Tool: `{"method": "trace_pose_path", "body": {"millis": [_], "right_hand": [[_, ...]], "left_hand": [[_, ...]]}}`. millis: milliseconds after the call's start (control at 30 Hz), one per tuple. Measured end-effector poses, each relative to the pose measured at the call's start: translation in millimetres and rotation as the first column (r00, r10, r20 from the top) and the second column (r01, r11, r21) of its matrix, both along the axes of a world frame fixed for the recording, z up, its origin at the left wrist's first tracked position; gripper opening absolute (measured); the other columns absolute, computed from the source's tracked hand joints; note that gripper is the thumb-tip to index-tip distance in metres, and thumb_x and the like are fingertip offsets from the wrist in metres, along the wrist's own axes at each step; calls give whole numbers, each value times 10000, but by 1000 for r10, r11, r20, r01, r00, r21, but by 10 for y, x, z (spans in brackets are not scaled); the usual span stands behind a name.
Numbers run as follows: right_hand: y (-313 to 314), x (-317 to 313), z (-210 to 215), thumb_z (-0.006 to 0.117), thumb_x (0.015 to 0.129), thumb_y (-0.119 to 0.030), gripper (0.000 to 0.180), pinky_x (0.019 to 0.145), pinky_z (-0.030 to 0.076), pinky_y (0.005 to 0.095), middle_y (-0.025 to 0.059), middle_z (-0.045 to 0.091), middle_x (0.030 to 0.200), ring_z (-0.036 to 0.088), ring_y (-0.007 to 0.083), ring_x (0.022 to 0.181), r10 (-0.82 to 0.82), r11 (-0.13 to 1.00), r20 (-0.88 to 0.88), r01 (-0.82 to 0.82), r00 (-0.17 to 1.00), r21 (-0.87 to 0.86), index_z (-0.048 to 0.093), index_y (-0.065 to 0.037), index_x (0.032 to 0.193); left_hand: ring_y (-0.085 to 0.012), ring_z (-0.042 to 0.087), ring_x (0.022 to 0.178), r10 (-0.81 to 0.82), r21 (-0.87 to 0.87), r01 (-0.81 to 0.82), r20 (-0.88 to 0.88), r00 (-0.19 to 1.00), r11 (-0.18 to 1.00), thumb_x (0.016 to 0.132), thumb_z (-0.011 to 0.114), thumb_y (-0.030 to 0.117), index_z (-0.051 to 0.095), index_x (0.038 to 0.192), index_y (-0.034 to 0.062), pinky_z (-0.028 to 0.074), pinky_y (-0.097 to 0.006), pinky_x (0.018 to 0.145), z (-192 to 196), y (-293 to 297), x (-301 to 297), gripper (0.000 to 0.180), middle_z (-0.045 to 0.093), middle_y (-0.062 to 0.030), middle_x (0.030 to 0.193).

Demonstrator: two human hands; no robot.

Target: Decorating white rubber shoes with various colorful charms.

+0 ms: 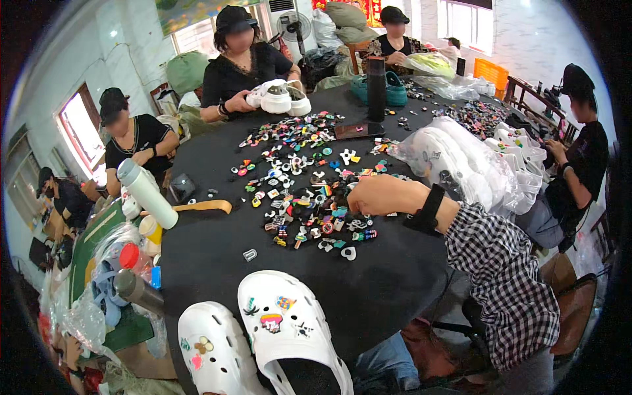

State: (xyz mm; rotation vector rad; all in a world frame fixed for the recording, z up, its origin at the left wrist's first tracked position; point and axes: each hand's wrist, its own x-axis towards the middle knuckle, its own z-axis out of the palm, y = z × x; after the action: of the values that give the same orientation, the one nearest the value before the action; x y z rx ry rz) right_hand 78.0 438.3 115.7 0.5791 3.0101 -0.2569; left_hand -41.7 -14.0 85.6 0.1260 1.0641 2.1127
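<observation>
My right hand (pixel 382 195), in a black-and-white checked sleeve with a black wristband, reaches down into a pile of small colourful shoe charms (pixel 299 187). Its fingers are curled downward; whatever is between the fingertips is hidden. Two white clogs fill the near edge of the view. The right clog (pixel 284 337) carries several charms on its toe, among them a rainbow-coloured one. On the left clog (pixel 216 349) are a pink, a brown and a green charm. A pale charm (pixel 249 255) lies apart from the pile. My left hand is out of view.
Bagged white clogs (pixel 454 161) lie right of the pile on the black table (pixel 395 280). Beyond it are a phone (pixel 359 131) and a dark bottle (pixel 376 89). At left stands a pale green bottle (pixel 146 192). Several people work around; one holds white shoes (pixel 276 97).
</observation>
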Motion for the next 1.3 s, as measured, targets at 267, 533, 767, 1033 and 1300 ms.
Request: {"method": "trace_pose_path", "body": {"millis": [267,533,767,1033,1300], "right_hand": [[47,74,-189,686,746,-210,296,746,486,395,102,638,945,612,293,894,110,980,-107,-126,988,-155,636,-68,1000],[166,86,-241,670,749,-169,218,735,466,388,100,579,888,583,280,859,79,986,-88,-91,993,-142,575,-36,892],[122,-32,-341,645,750,-111,287,754,461,380,120,554,918,566,268,867,62,980,-166,-92,984,-176,535,-19,999],[-59,-136,-185,596,763,-72,122,719,483,376,136,576,868,601,282,817,39,979,-308,-98,951,-181,582,-10,867],[-436,-646,233,574,834,-73,95,643,483,329,96,611,761,612,228,694,5,975,-517,-118,856,-186,591,-15,906]], "left_hand": [[-66,382,586,99,-80,-99,-7,995,992,928,495,-27,411,712,121,383,-219,573,10,97,97,275,363,50,672],[-107,521,780,155,-66,-163,-108,982,984,915,512,-25,532,959,79,450,-256,679,-209,58,107,115,548,2,884],[-209,523,1034,128,-292,-244,-366,922,925,910,544,23,441,1306,12,419,-327,874,-379,-127,150,410,547,-103,1195],[-207,548,949,-357,-586,-379,-774,523,716,871,569,10,522,1204,-77,412,-304,841,-679,-354,125,348,591,-140,1145],[-200,553,947,-249,-515,-441,-810,531,735,859,595,15,565,1125,-66,419,-319,846,-522,-177,136,280,615,-121,1112]]}}
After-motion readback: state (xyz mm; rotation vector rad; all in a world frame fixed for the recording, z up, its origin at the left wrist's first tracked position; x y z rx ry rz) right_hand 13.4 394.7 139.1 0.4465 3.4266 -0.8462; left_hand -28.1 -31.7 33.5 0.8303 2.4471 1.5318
